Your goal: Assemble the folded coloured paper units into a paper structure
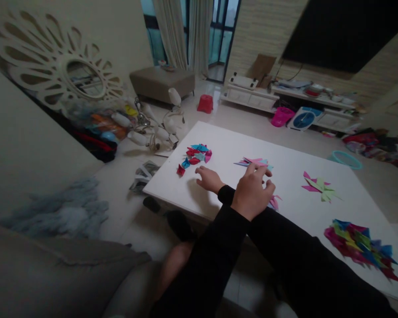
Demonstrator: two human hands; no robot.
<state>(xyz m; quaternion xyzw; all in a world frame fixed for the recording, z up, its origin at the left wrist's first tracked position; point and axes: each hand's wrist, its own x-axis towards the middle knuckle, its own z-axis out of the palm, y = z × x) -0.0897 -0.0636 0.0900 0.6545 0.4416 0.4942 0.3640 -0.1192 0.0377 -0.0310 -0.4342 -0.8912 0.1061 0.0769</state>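
Observation:
My forearms cross over the white table (232,137). My left hand (252,190) hovers at the middle of it, fingers bent and apart, with nothing visible in them. Just beyond its fingertips lies a small pile of pink, blue and lilac folded paper cranes (243,162); another pink paper crane (275,202) is partly hidden behind the hand. Reaching left underneath, my right hand (209,180) is open, its fingers pointing left. It is nearest a cluster of small red, blue and pink folded paper pieces (194,155), apart from them.
Pink and yellow-green paper cranes (321,186) lie right of centre. A large multicoloured paper pile (361,247) sits near the right corner. A lamp fixture (159,130) stands on the floor beyond the left edge. Behind are a red stool (205,104) and a blue fan (303,118).

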